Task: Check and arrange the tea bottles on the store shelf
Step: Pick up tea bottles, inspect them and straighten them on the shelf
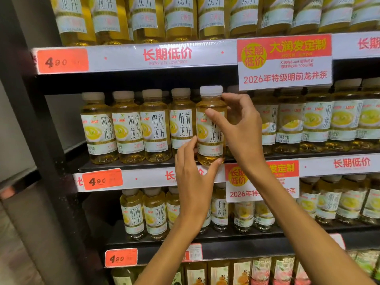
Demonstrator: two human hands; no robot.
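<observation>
A tea bottle [209, 130] with yellow liquid, a white cap and a white label stands at the front edge of the middle shelf [131, 166]. My left hand [193, 182] grips its base from below, thumb at the right and fingers at the left. My right hand [239, 128] holds its upper body from the right, thumb across the label. Several matching bottles [127, 128] stand in a row to its left, labels facing forward. More bottles [316, 124] stand to the right, labels turned partly sideways.
The upper shelf [164, 56] and lower shelf [226, 235] hold the same bottles. A hanging promo sign [284, 62] covers bottle tops on the right; another sign [261, 182] sits behind my right forearm. Orange price tags [102, 179] mark the rails. A dark upright frame [30, 124] bounds the left.
</observation>
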